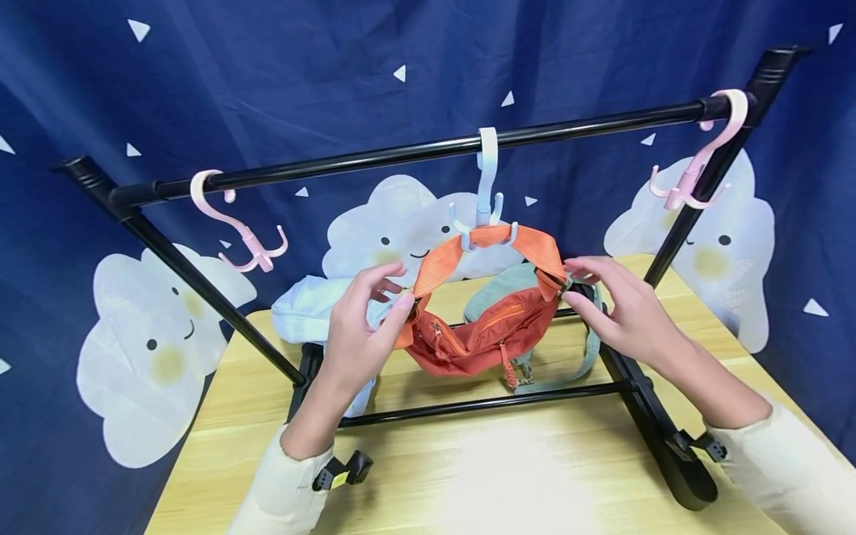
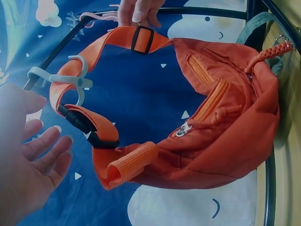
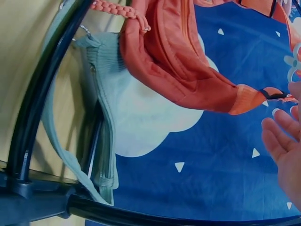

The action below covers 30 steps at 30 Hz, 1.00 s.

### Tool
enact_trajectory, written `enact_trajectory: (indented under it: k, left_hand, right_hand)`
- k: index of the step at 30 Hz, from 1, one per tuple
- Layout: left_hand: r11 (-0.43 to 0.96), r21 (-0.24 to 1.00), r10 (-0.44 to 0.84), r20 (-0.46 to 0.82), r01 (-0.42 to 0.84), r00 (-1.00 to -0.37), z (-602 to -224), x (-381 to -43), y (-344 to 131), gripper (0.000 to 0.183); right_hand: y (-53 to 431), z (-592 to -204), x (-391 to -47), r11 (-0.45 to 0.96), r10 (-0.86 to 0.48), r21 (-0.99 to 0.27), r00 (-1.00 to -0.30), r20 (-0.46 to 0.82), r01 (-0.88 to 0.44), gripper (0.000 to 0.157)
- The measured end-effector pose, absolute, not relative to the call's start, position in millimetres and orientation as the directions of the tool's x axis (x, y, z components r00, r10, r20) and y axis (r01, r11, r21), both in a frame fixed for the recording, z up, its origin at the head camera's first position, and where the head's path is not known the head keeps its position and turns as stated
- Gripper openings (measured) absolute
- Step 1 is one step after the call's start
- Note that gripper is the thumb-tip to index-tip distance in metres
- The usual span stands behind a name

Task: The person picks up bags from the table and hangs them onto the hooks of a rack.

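A red-orange waist bag (image 1: 468, 334) hangs by its orange strap (image 2: 101, 47) from the prongs of a light blue hook (image 1: 487, 178). My left hand (image 1: 364, 327) is beside the strap's left side, thumb and fingers spread. In the left wrist view this hand (image 2: 33, 160) stands apart from the black buckle (image 2: 87, 127), with nothing in its grasp. My right hand (image 1: 625, 308) is at the strap's right side, its thumb and fingers parted. The right wrist view shows its loosely bent fingers (image 3: 277, 136) close below the strap end.
A black rack bar (image 1: 374, 157) carries the blue hook, with a pink hook (image 1: 250, 241) at left and another pink hook (image 1: 695, 167) at right. Behind the waist bag, a green bag (image 1: 501, 286) and a pale blue bag (image 1: 307, 308) lie on the wooden table (image 1: 401, 475).
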State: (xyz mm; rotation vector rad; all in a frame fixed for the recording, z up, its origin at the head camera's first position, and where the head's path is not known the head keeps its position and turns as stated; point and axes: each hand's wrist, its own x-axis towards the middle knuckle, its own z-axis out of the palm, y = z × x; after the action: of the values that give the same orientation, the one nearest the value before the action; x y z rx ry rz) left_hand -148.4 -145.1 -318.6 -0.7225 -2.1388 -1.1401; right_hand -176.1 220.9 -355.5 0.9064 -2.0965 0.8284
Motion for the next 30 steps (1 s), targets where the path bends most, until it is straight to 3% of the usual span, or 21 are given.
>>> enact_trajectory:
  k: [4, 15, 22, 30]
  left_hand:
    - [0.491, 0.526, 0.174, 0.722, 0.694, -0.670, -319, -144, -151, 0.040]
    - [0.530, 0.518, 0.169, 0.711, 0.672, -0.682, -328, -135, -170, 0.038]
    - [0.516, 0.497, 0.191, 0.727, 0.698, -0.659, -336, -126, -169, 0.041]
    - [0.475, 0.467, 0.240, 0.747, 0.746, -0.620, -348, -117, -158, 0.039]
  right_hand:
    - [224, -363, -171, 0.568, -0.340, -0.296, -0.546, 0.765, -0.768, 0.050]
    - [215, -382, -166, 0.527, -0.315, -0.247, -0.457, 0.832, -0.813, 0.057]
    - [217, -389, -162, 0.537, -0.325, -0.269, -0.491, 0.808, -0.799, 0.052]
    - [224, -398, -157, 0.566, -0.354, -0.297, -0.552, 0.755, -0.769, 0.033]
